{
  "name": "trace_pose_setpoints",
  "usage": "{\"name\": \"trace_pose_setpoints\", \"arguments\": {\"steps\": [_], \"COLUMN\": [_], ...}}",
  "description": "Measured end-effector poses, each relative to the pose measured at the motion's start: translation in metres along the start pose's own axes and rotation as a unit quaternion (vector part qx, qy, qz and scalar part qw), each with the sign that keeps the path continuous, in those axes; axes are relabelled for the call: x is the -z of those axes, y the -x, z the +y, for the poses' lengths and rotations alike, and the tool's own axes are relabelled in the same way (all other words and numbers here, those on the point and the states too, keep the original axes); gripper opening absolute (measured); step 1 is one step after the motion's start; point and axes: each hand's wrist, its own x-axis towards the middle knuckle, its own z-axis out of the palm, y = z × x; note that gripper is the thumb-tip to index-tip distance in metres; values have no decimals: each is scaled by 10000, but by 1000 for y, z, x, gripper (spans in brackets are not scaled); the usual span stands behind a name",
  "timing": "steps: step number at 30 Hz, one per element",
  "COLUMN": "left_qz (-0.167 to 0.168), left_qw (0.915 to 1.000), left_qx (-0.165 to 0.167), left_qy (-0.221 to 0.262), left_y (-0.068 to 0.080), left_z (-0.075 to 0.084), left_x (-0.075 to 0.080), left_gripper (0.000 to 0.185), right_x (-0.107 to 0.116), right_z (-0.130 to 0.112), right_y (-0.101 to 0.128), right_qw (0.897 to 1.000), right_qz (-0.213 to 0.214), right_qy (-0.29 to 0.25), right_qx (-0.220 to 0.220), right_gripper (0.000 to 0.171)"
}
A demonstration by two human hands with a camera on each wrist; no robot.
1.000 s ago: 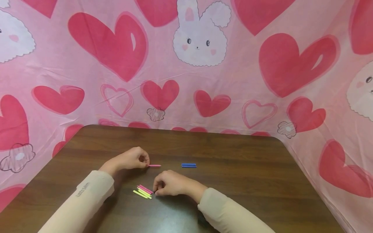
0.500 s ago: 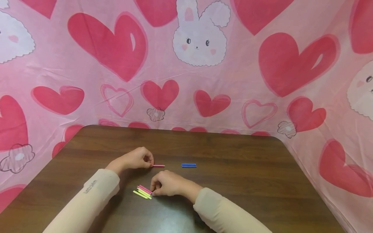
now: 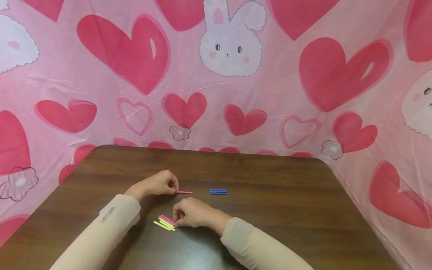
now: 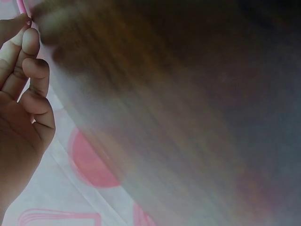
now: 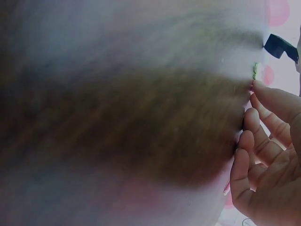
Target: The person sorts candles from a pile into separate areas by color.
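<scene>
In the head view my left hand [image 3: 162,183] pinches a thin pink stick [image 3: 184,192] by its left end, the stick lying level and pointing right. The left wrist view shows the same pink stick [image 4: 21,6] between thumb and forefinger. Nearer to me is a small pile of yellow sticks [image 3: 162,225] and pink sticks [image 3: 167,219], slanting down to the right. My right hand [image 3: 194,213] has thumb and forefinger pinched at the right end of the pink ones; the fingertips hide that end. Yellow-green stick ends [image 5: 255,70] show just beyond the thumb in the right wrist view.
Several blue sticks [image 3: 218,191] lie side by side to the right of the held pink stick. All of it is on a brown wooden table [image 3: 287,210]. A pink cloth [image 3: 189,82] with hearts and rabbits hangs behind. A dark object [image 5: 277,45] shows beside a pale sleeve.
My left hand has moved right with the pink stick, bringing it closer to the blue ones. My right hand has slid slightly left onto the end of the pile.
</scene>
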Motion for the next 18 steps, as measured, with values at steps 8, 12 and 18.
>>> {"name": "trace_pose_setpoints", "arguments": {"steps": [8,12,18], "left_qz": [21,36,44], "left_qw": [10000,10000,10000], "left_qx": [-12,-43,-5], "left_qy": [31,78,59], "left_y": [0,1,3], "left_z": [-1,-2,-1], "left_x": [-1,-1,0], "left_gripper": [8,9,8], "right_x": [-1,-2,-2], "right_z": [0,1,1], "right_y": [0,0,0], "right_qw": [10000,9999,9999], "right_qz": [0,10,25], "right_qy": [-73,-124,-141], "right_qx": [-57,-64,12], "right_gripper": [12,12,10]}}
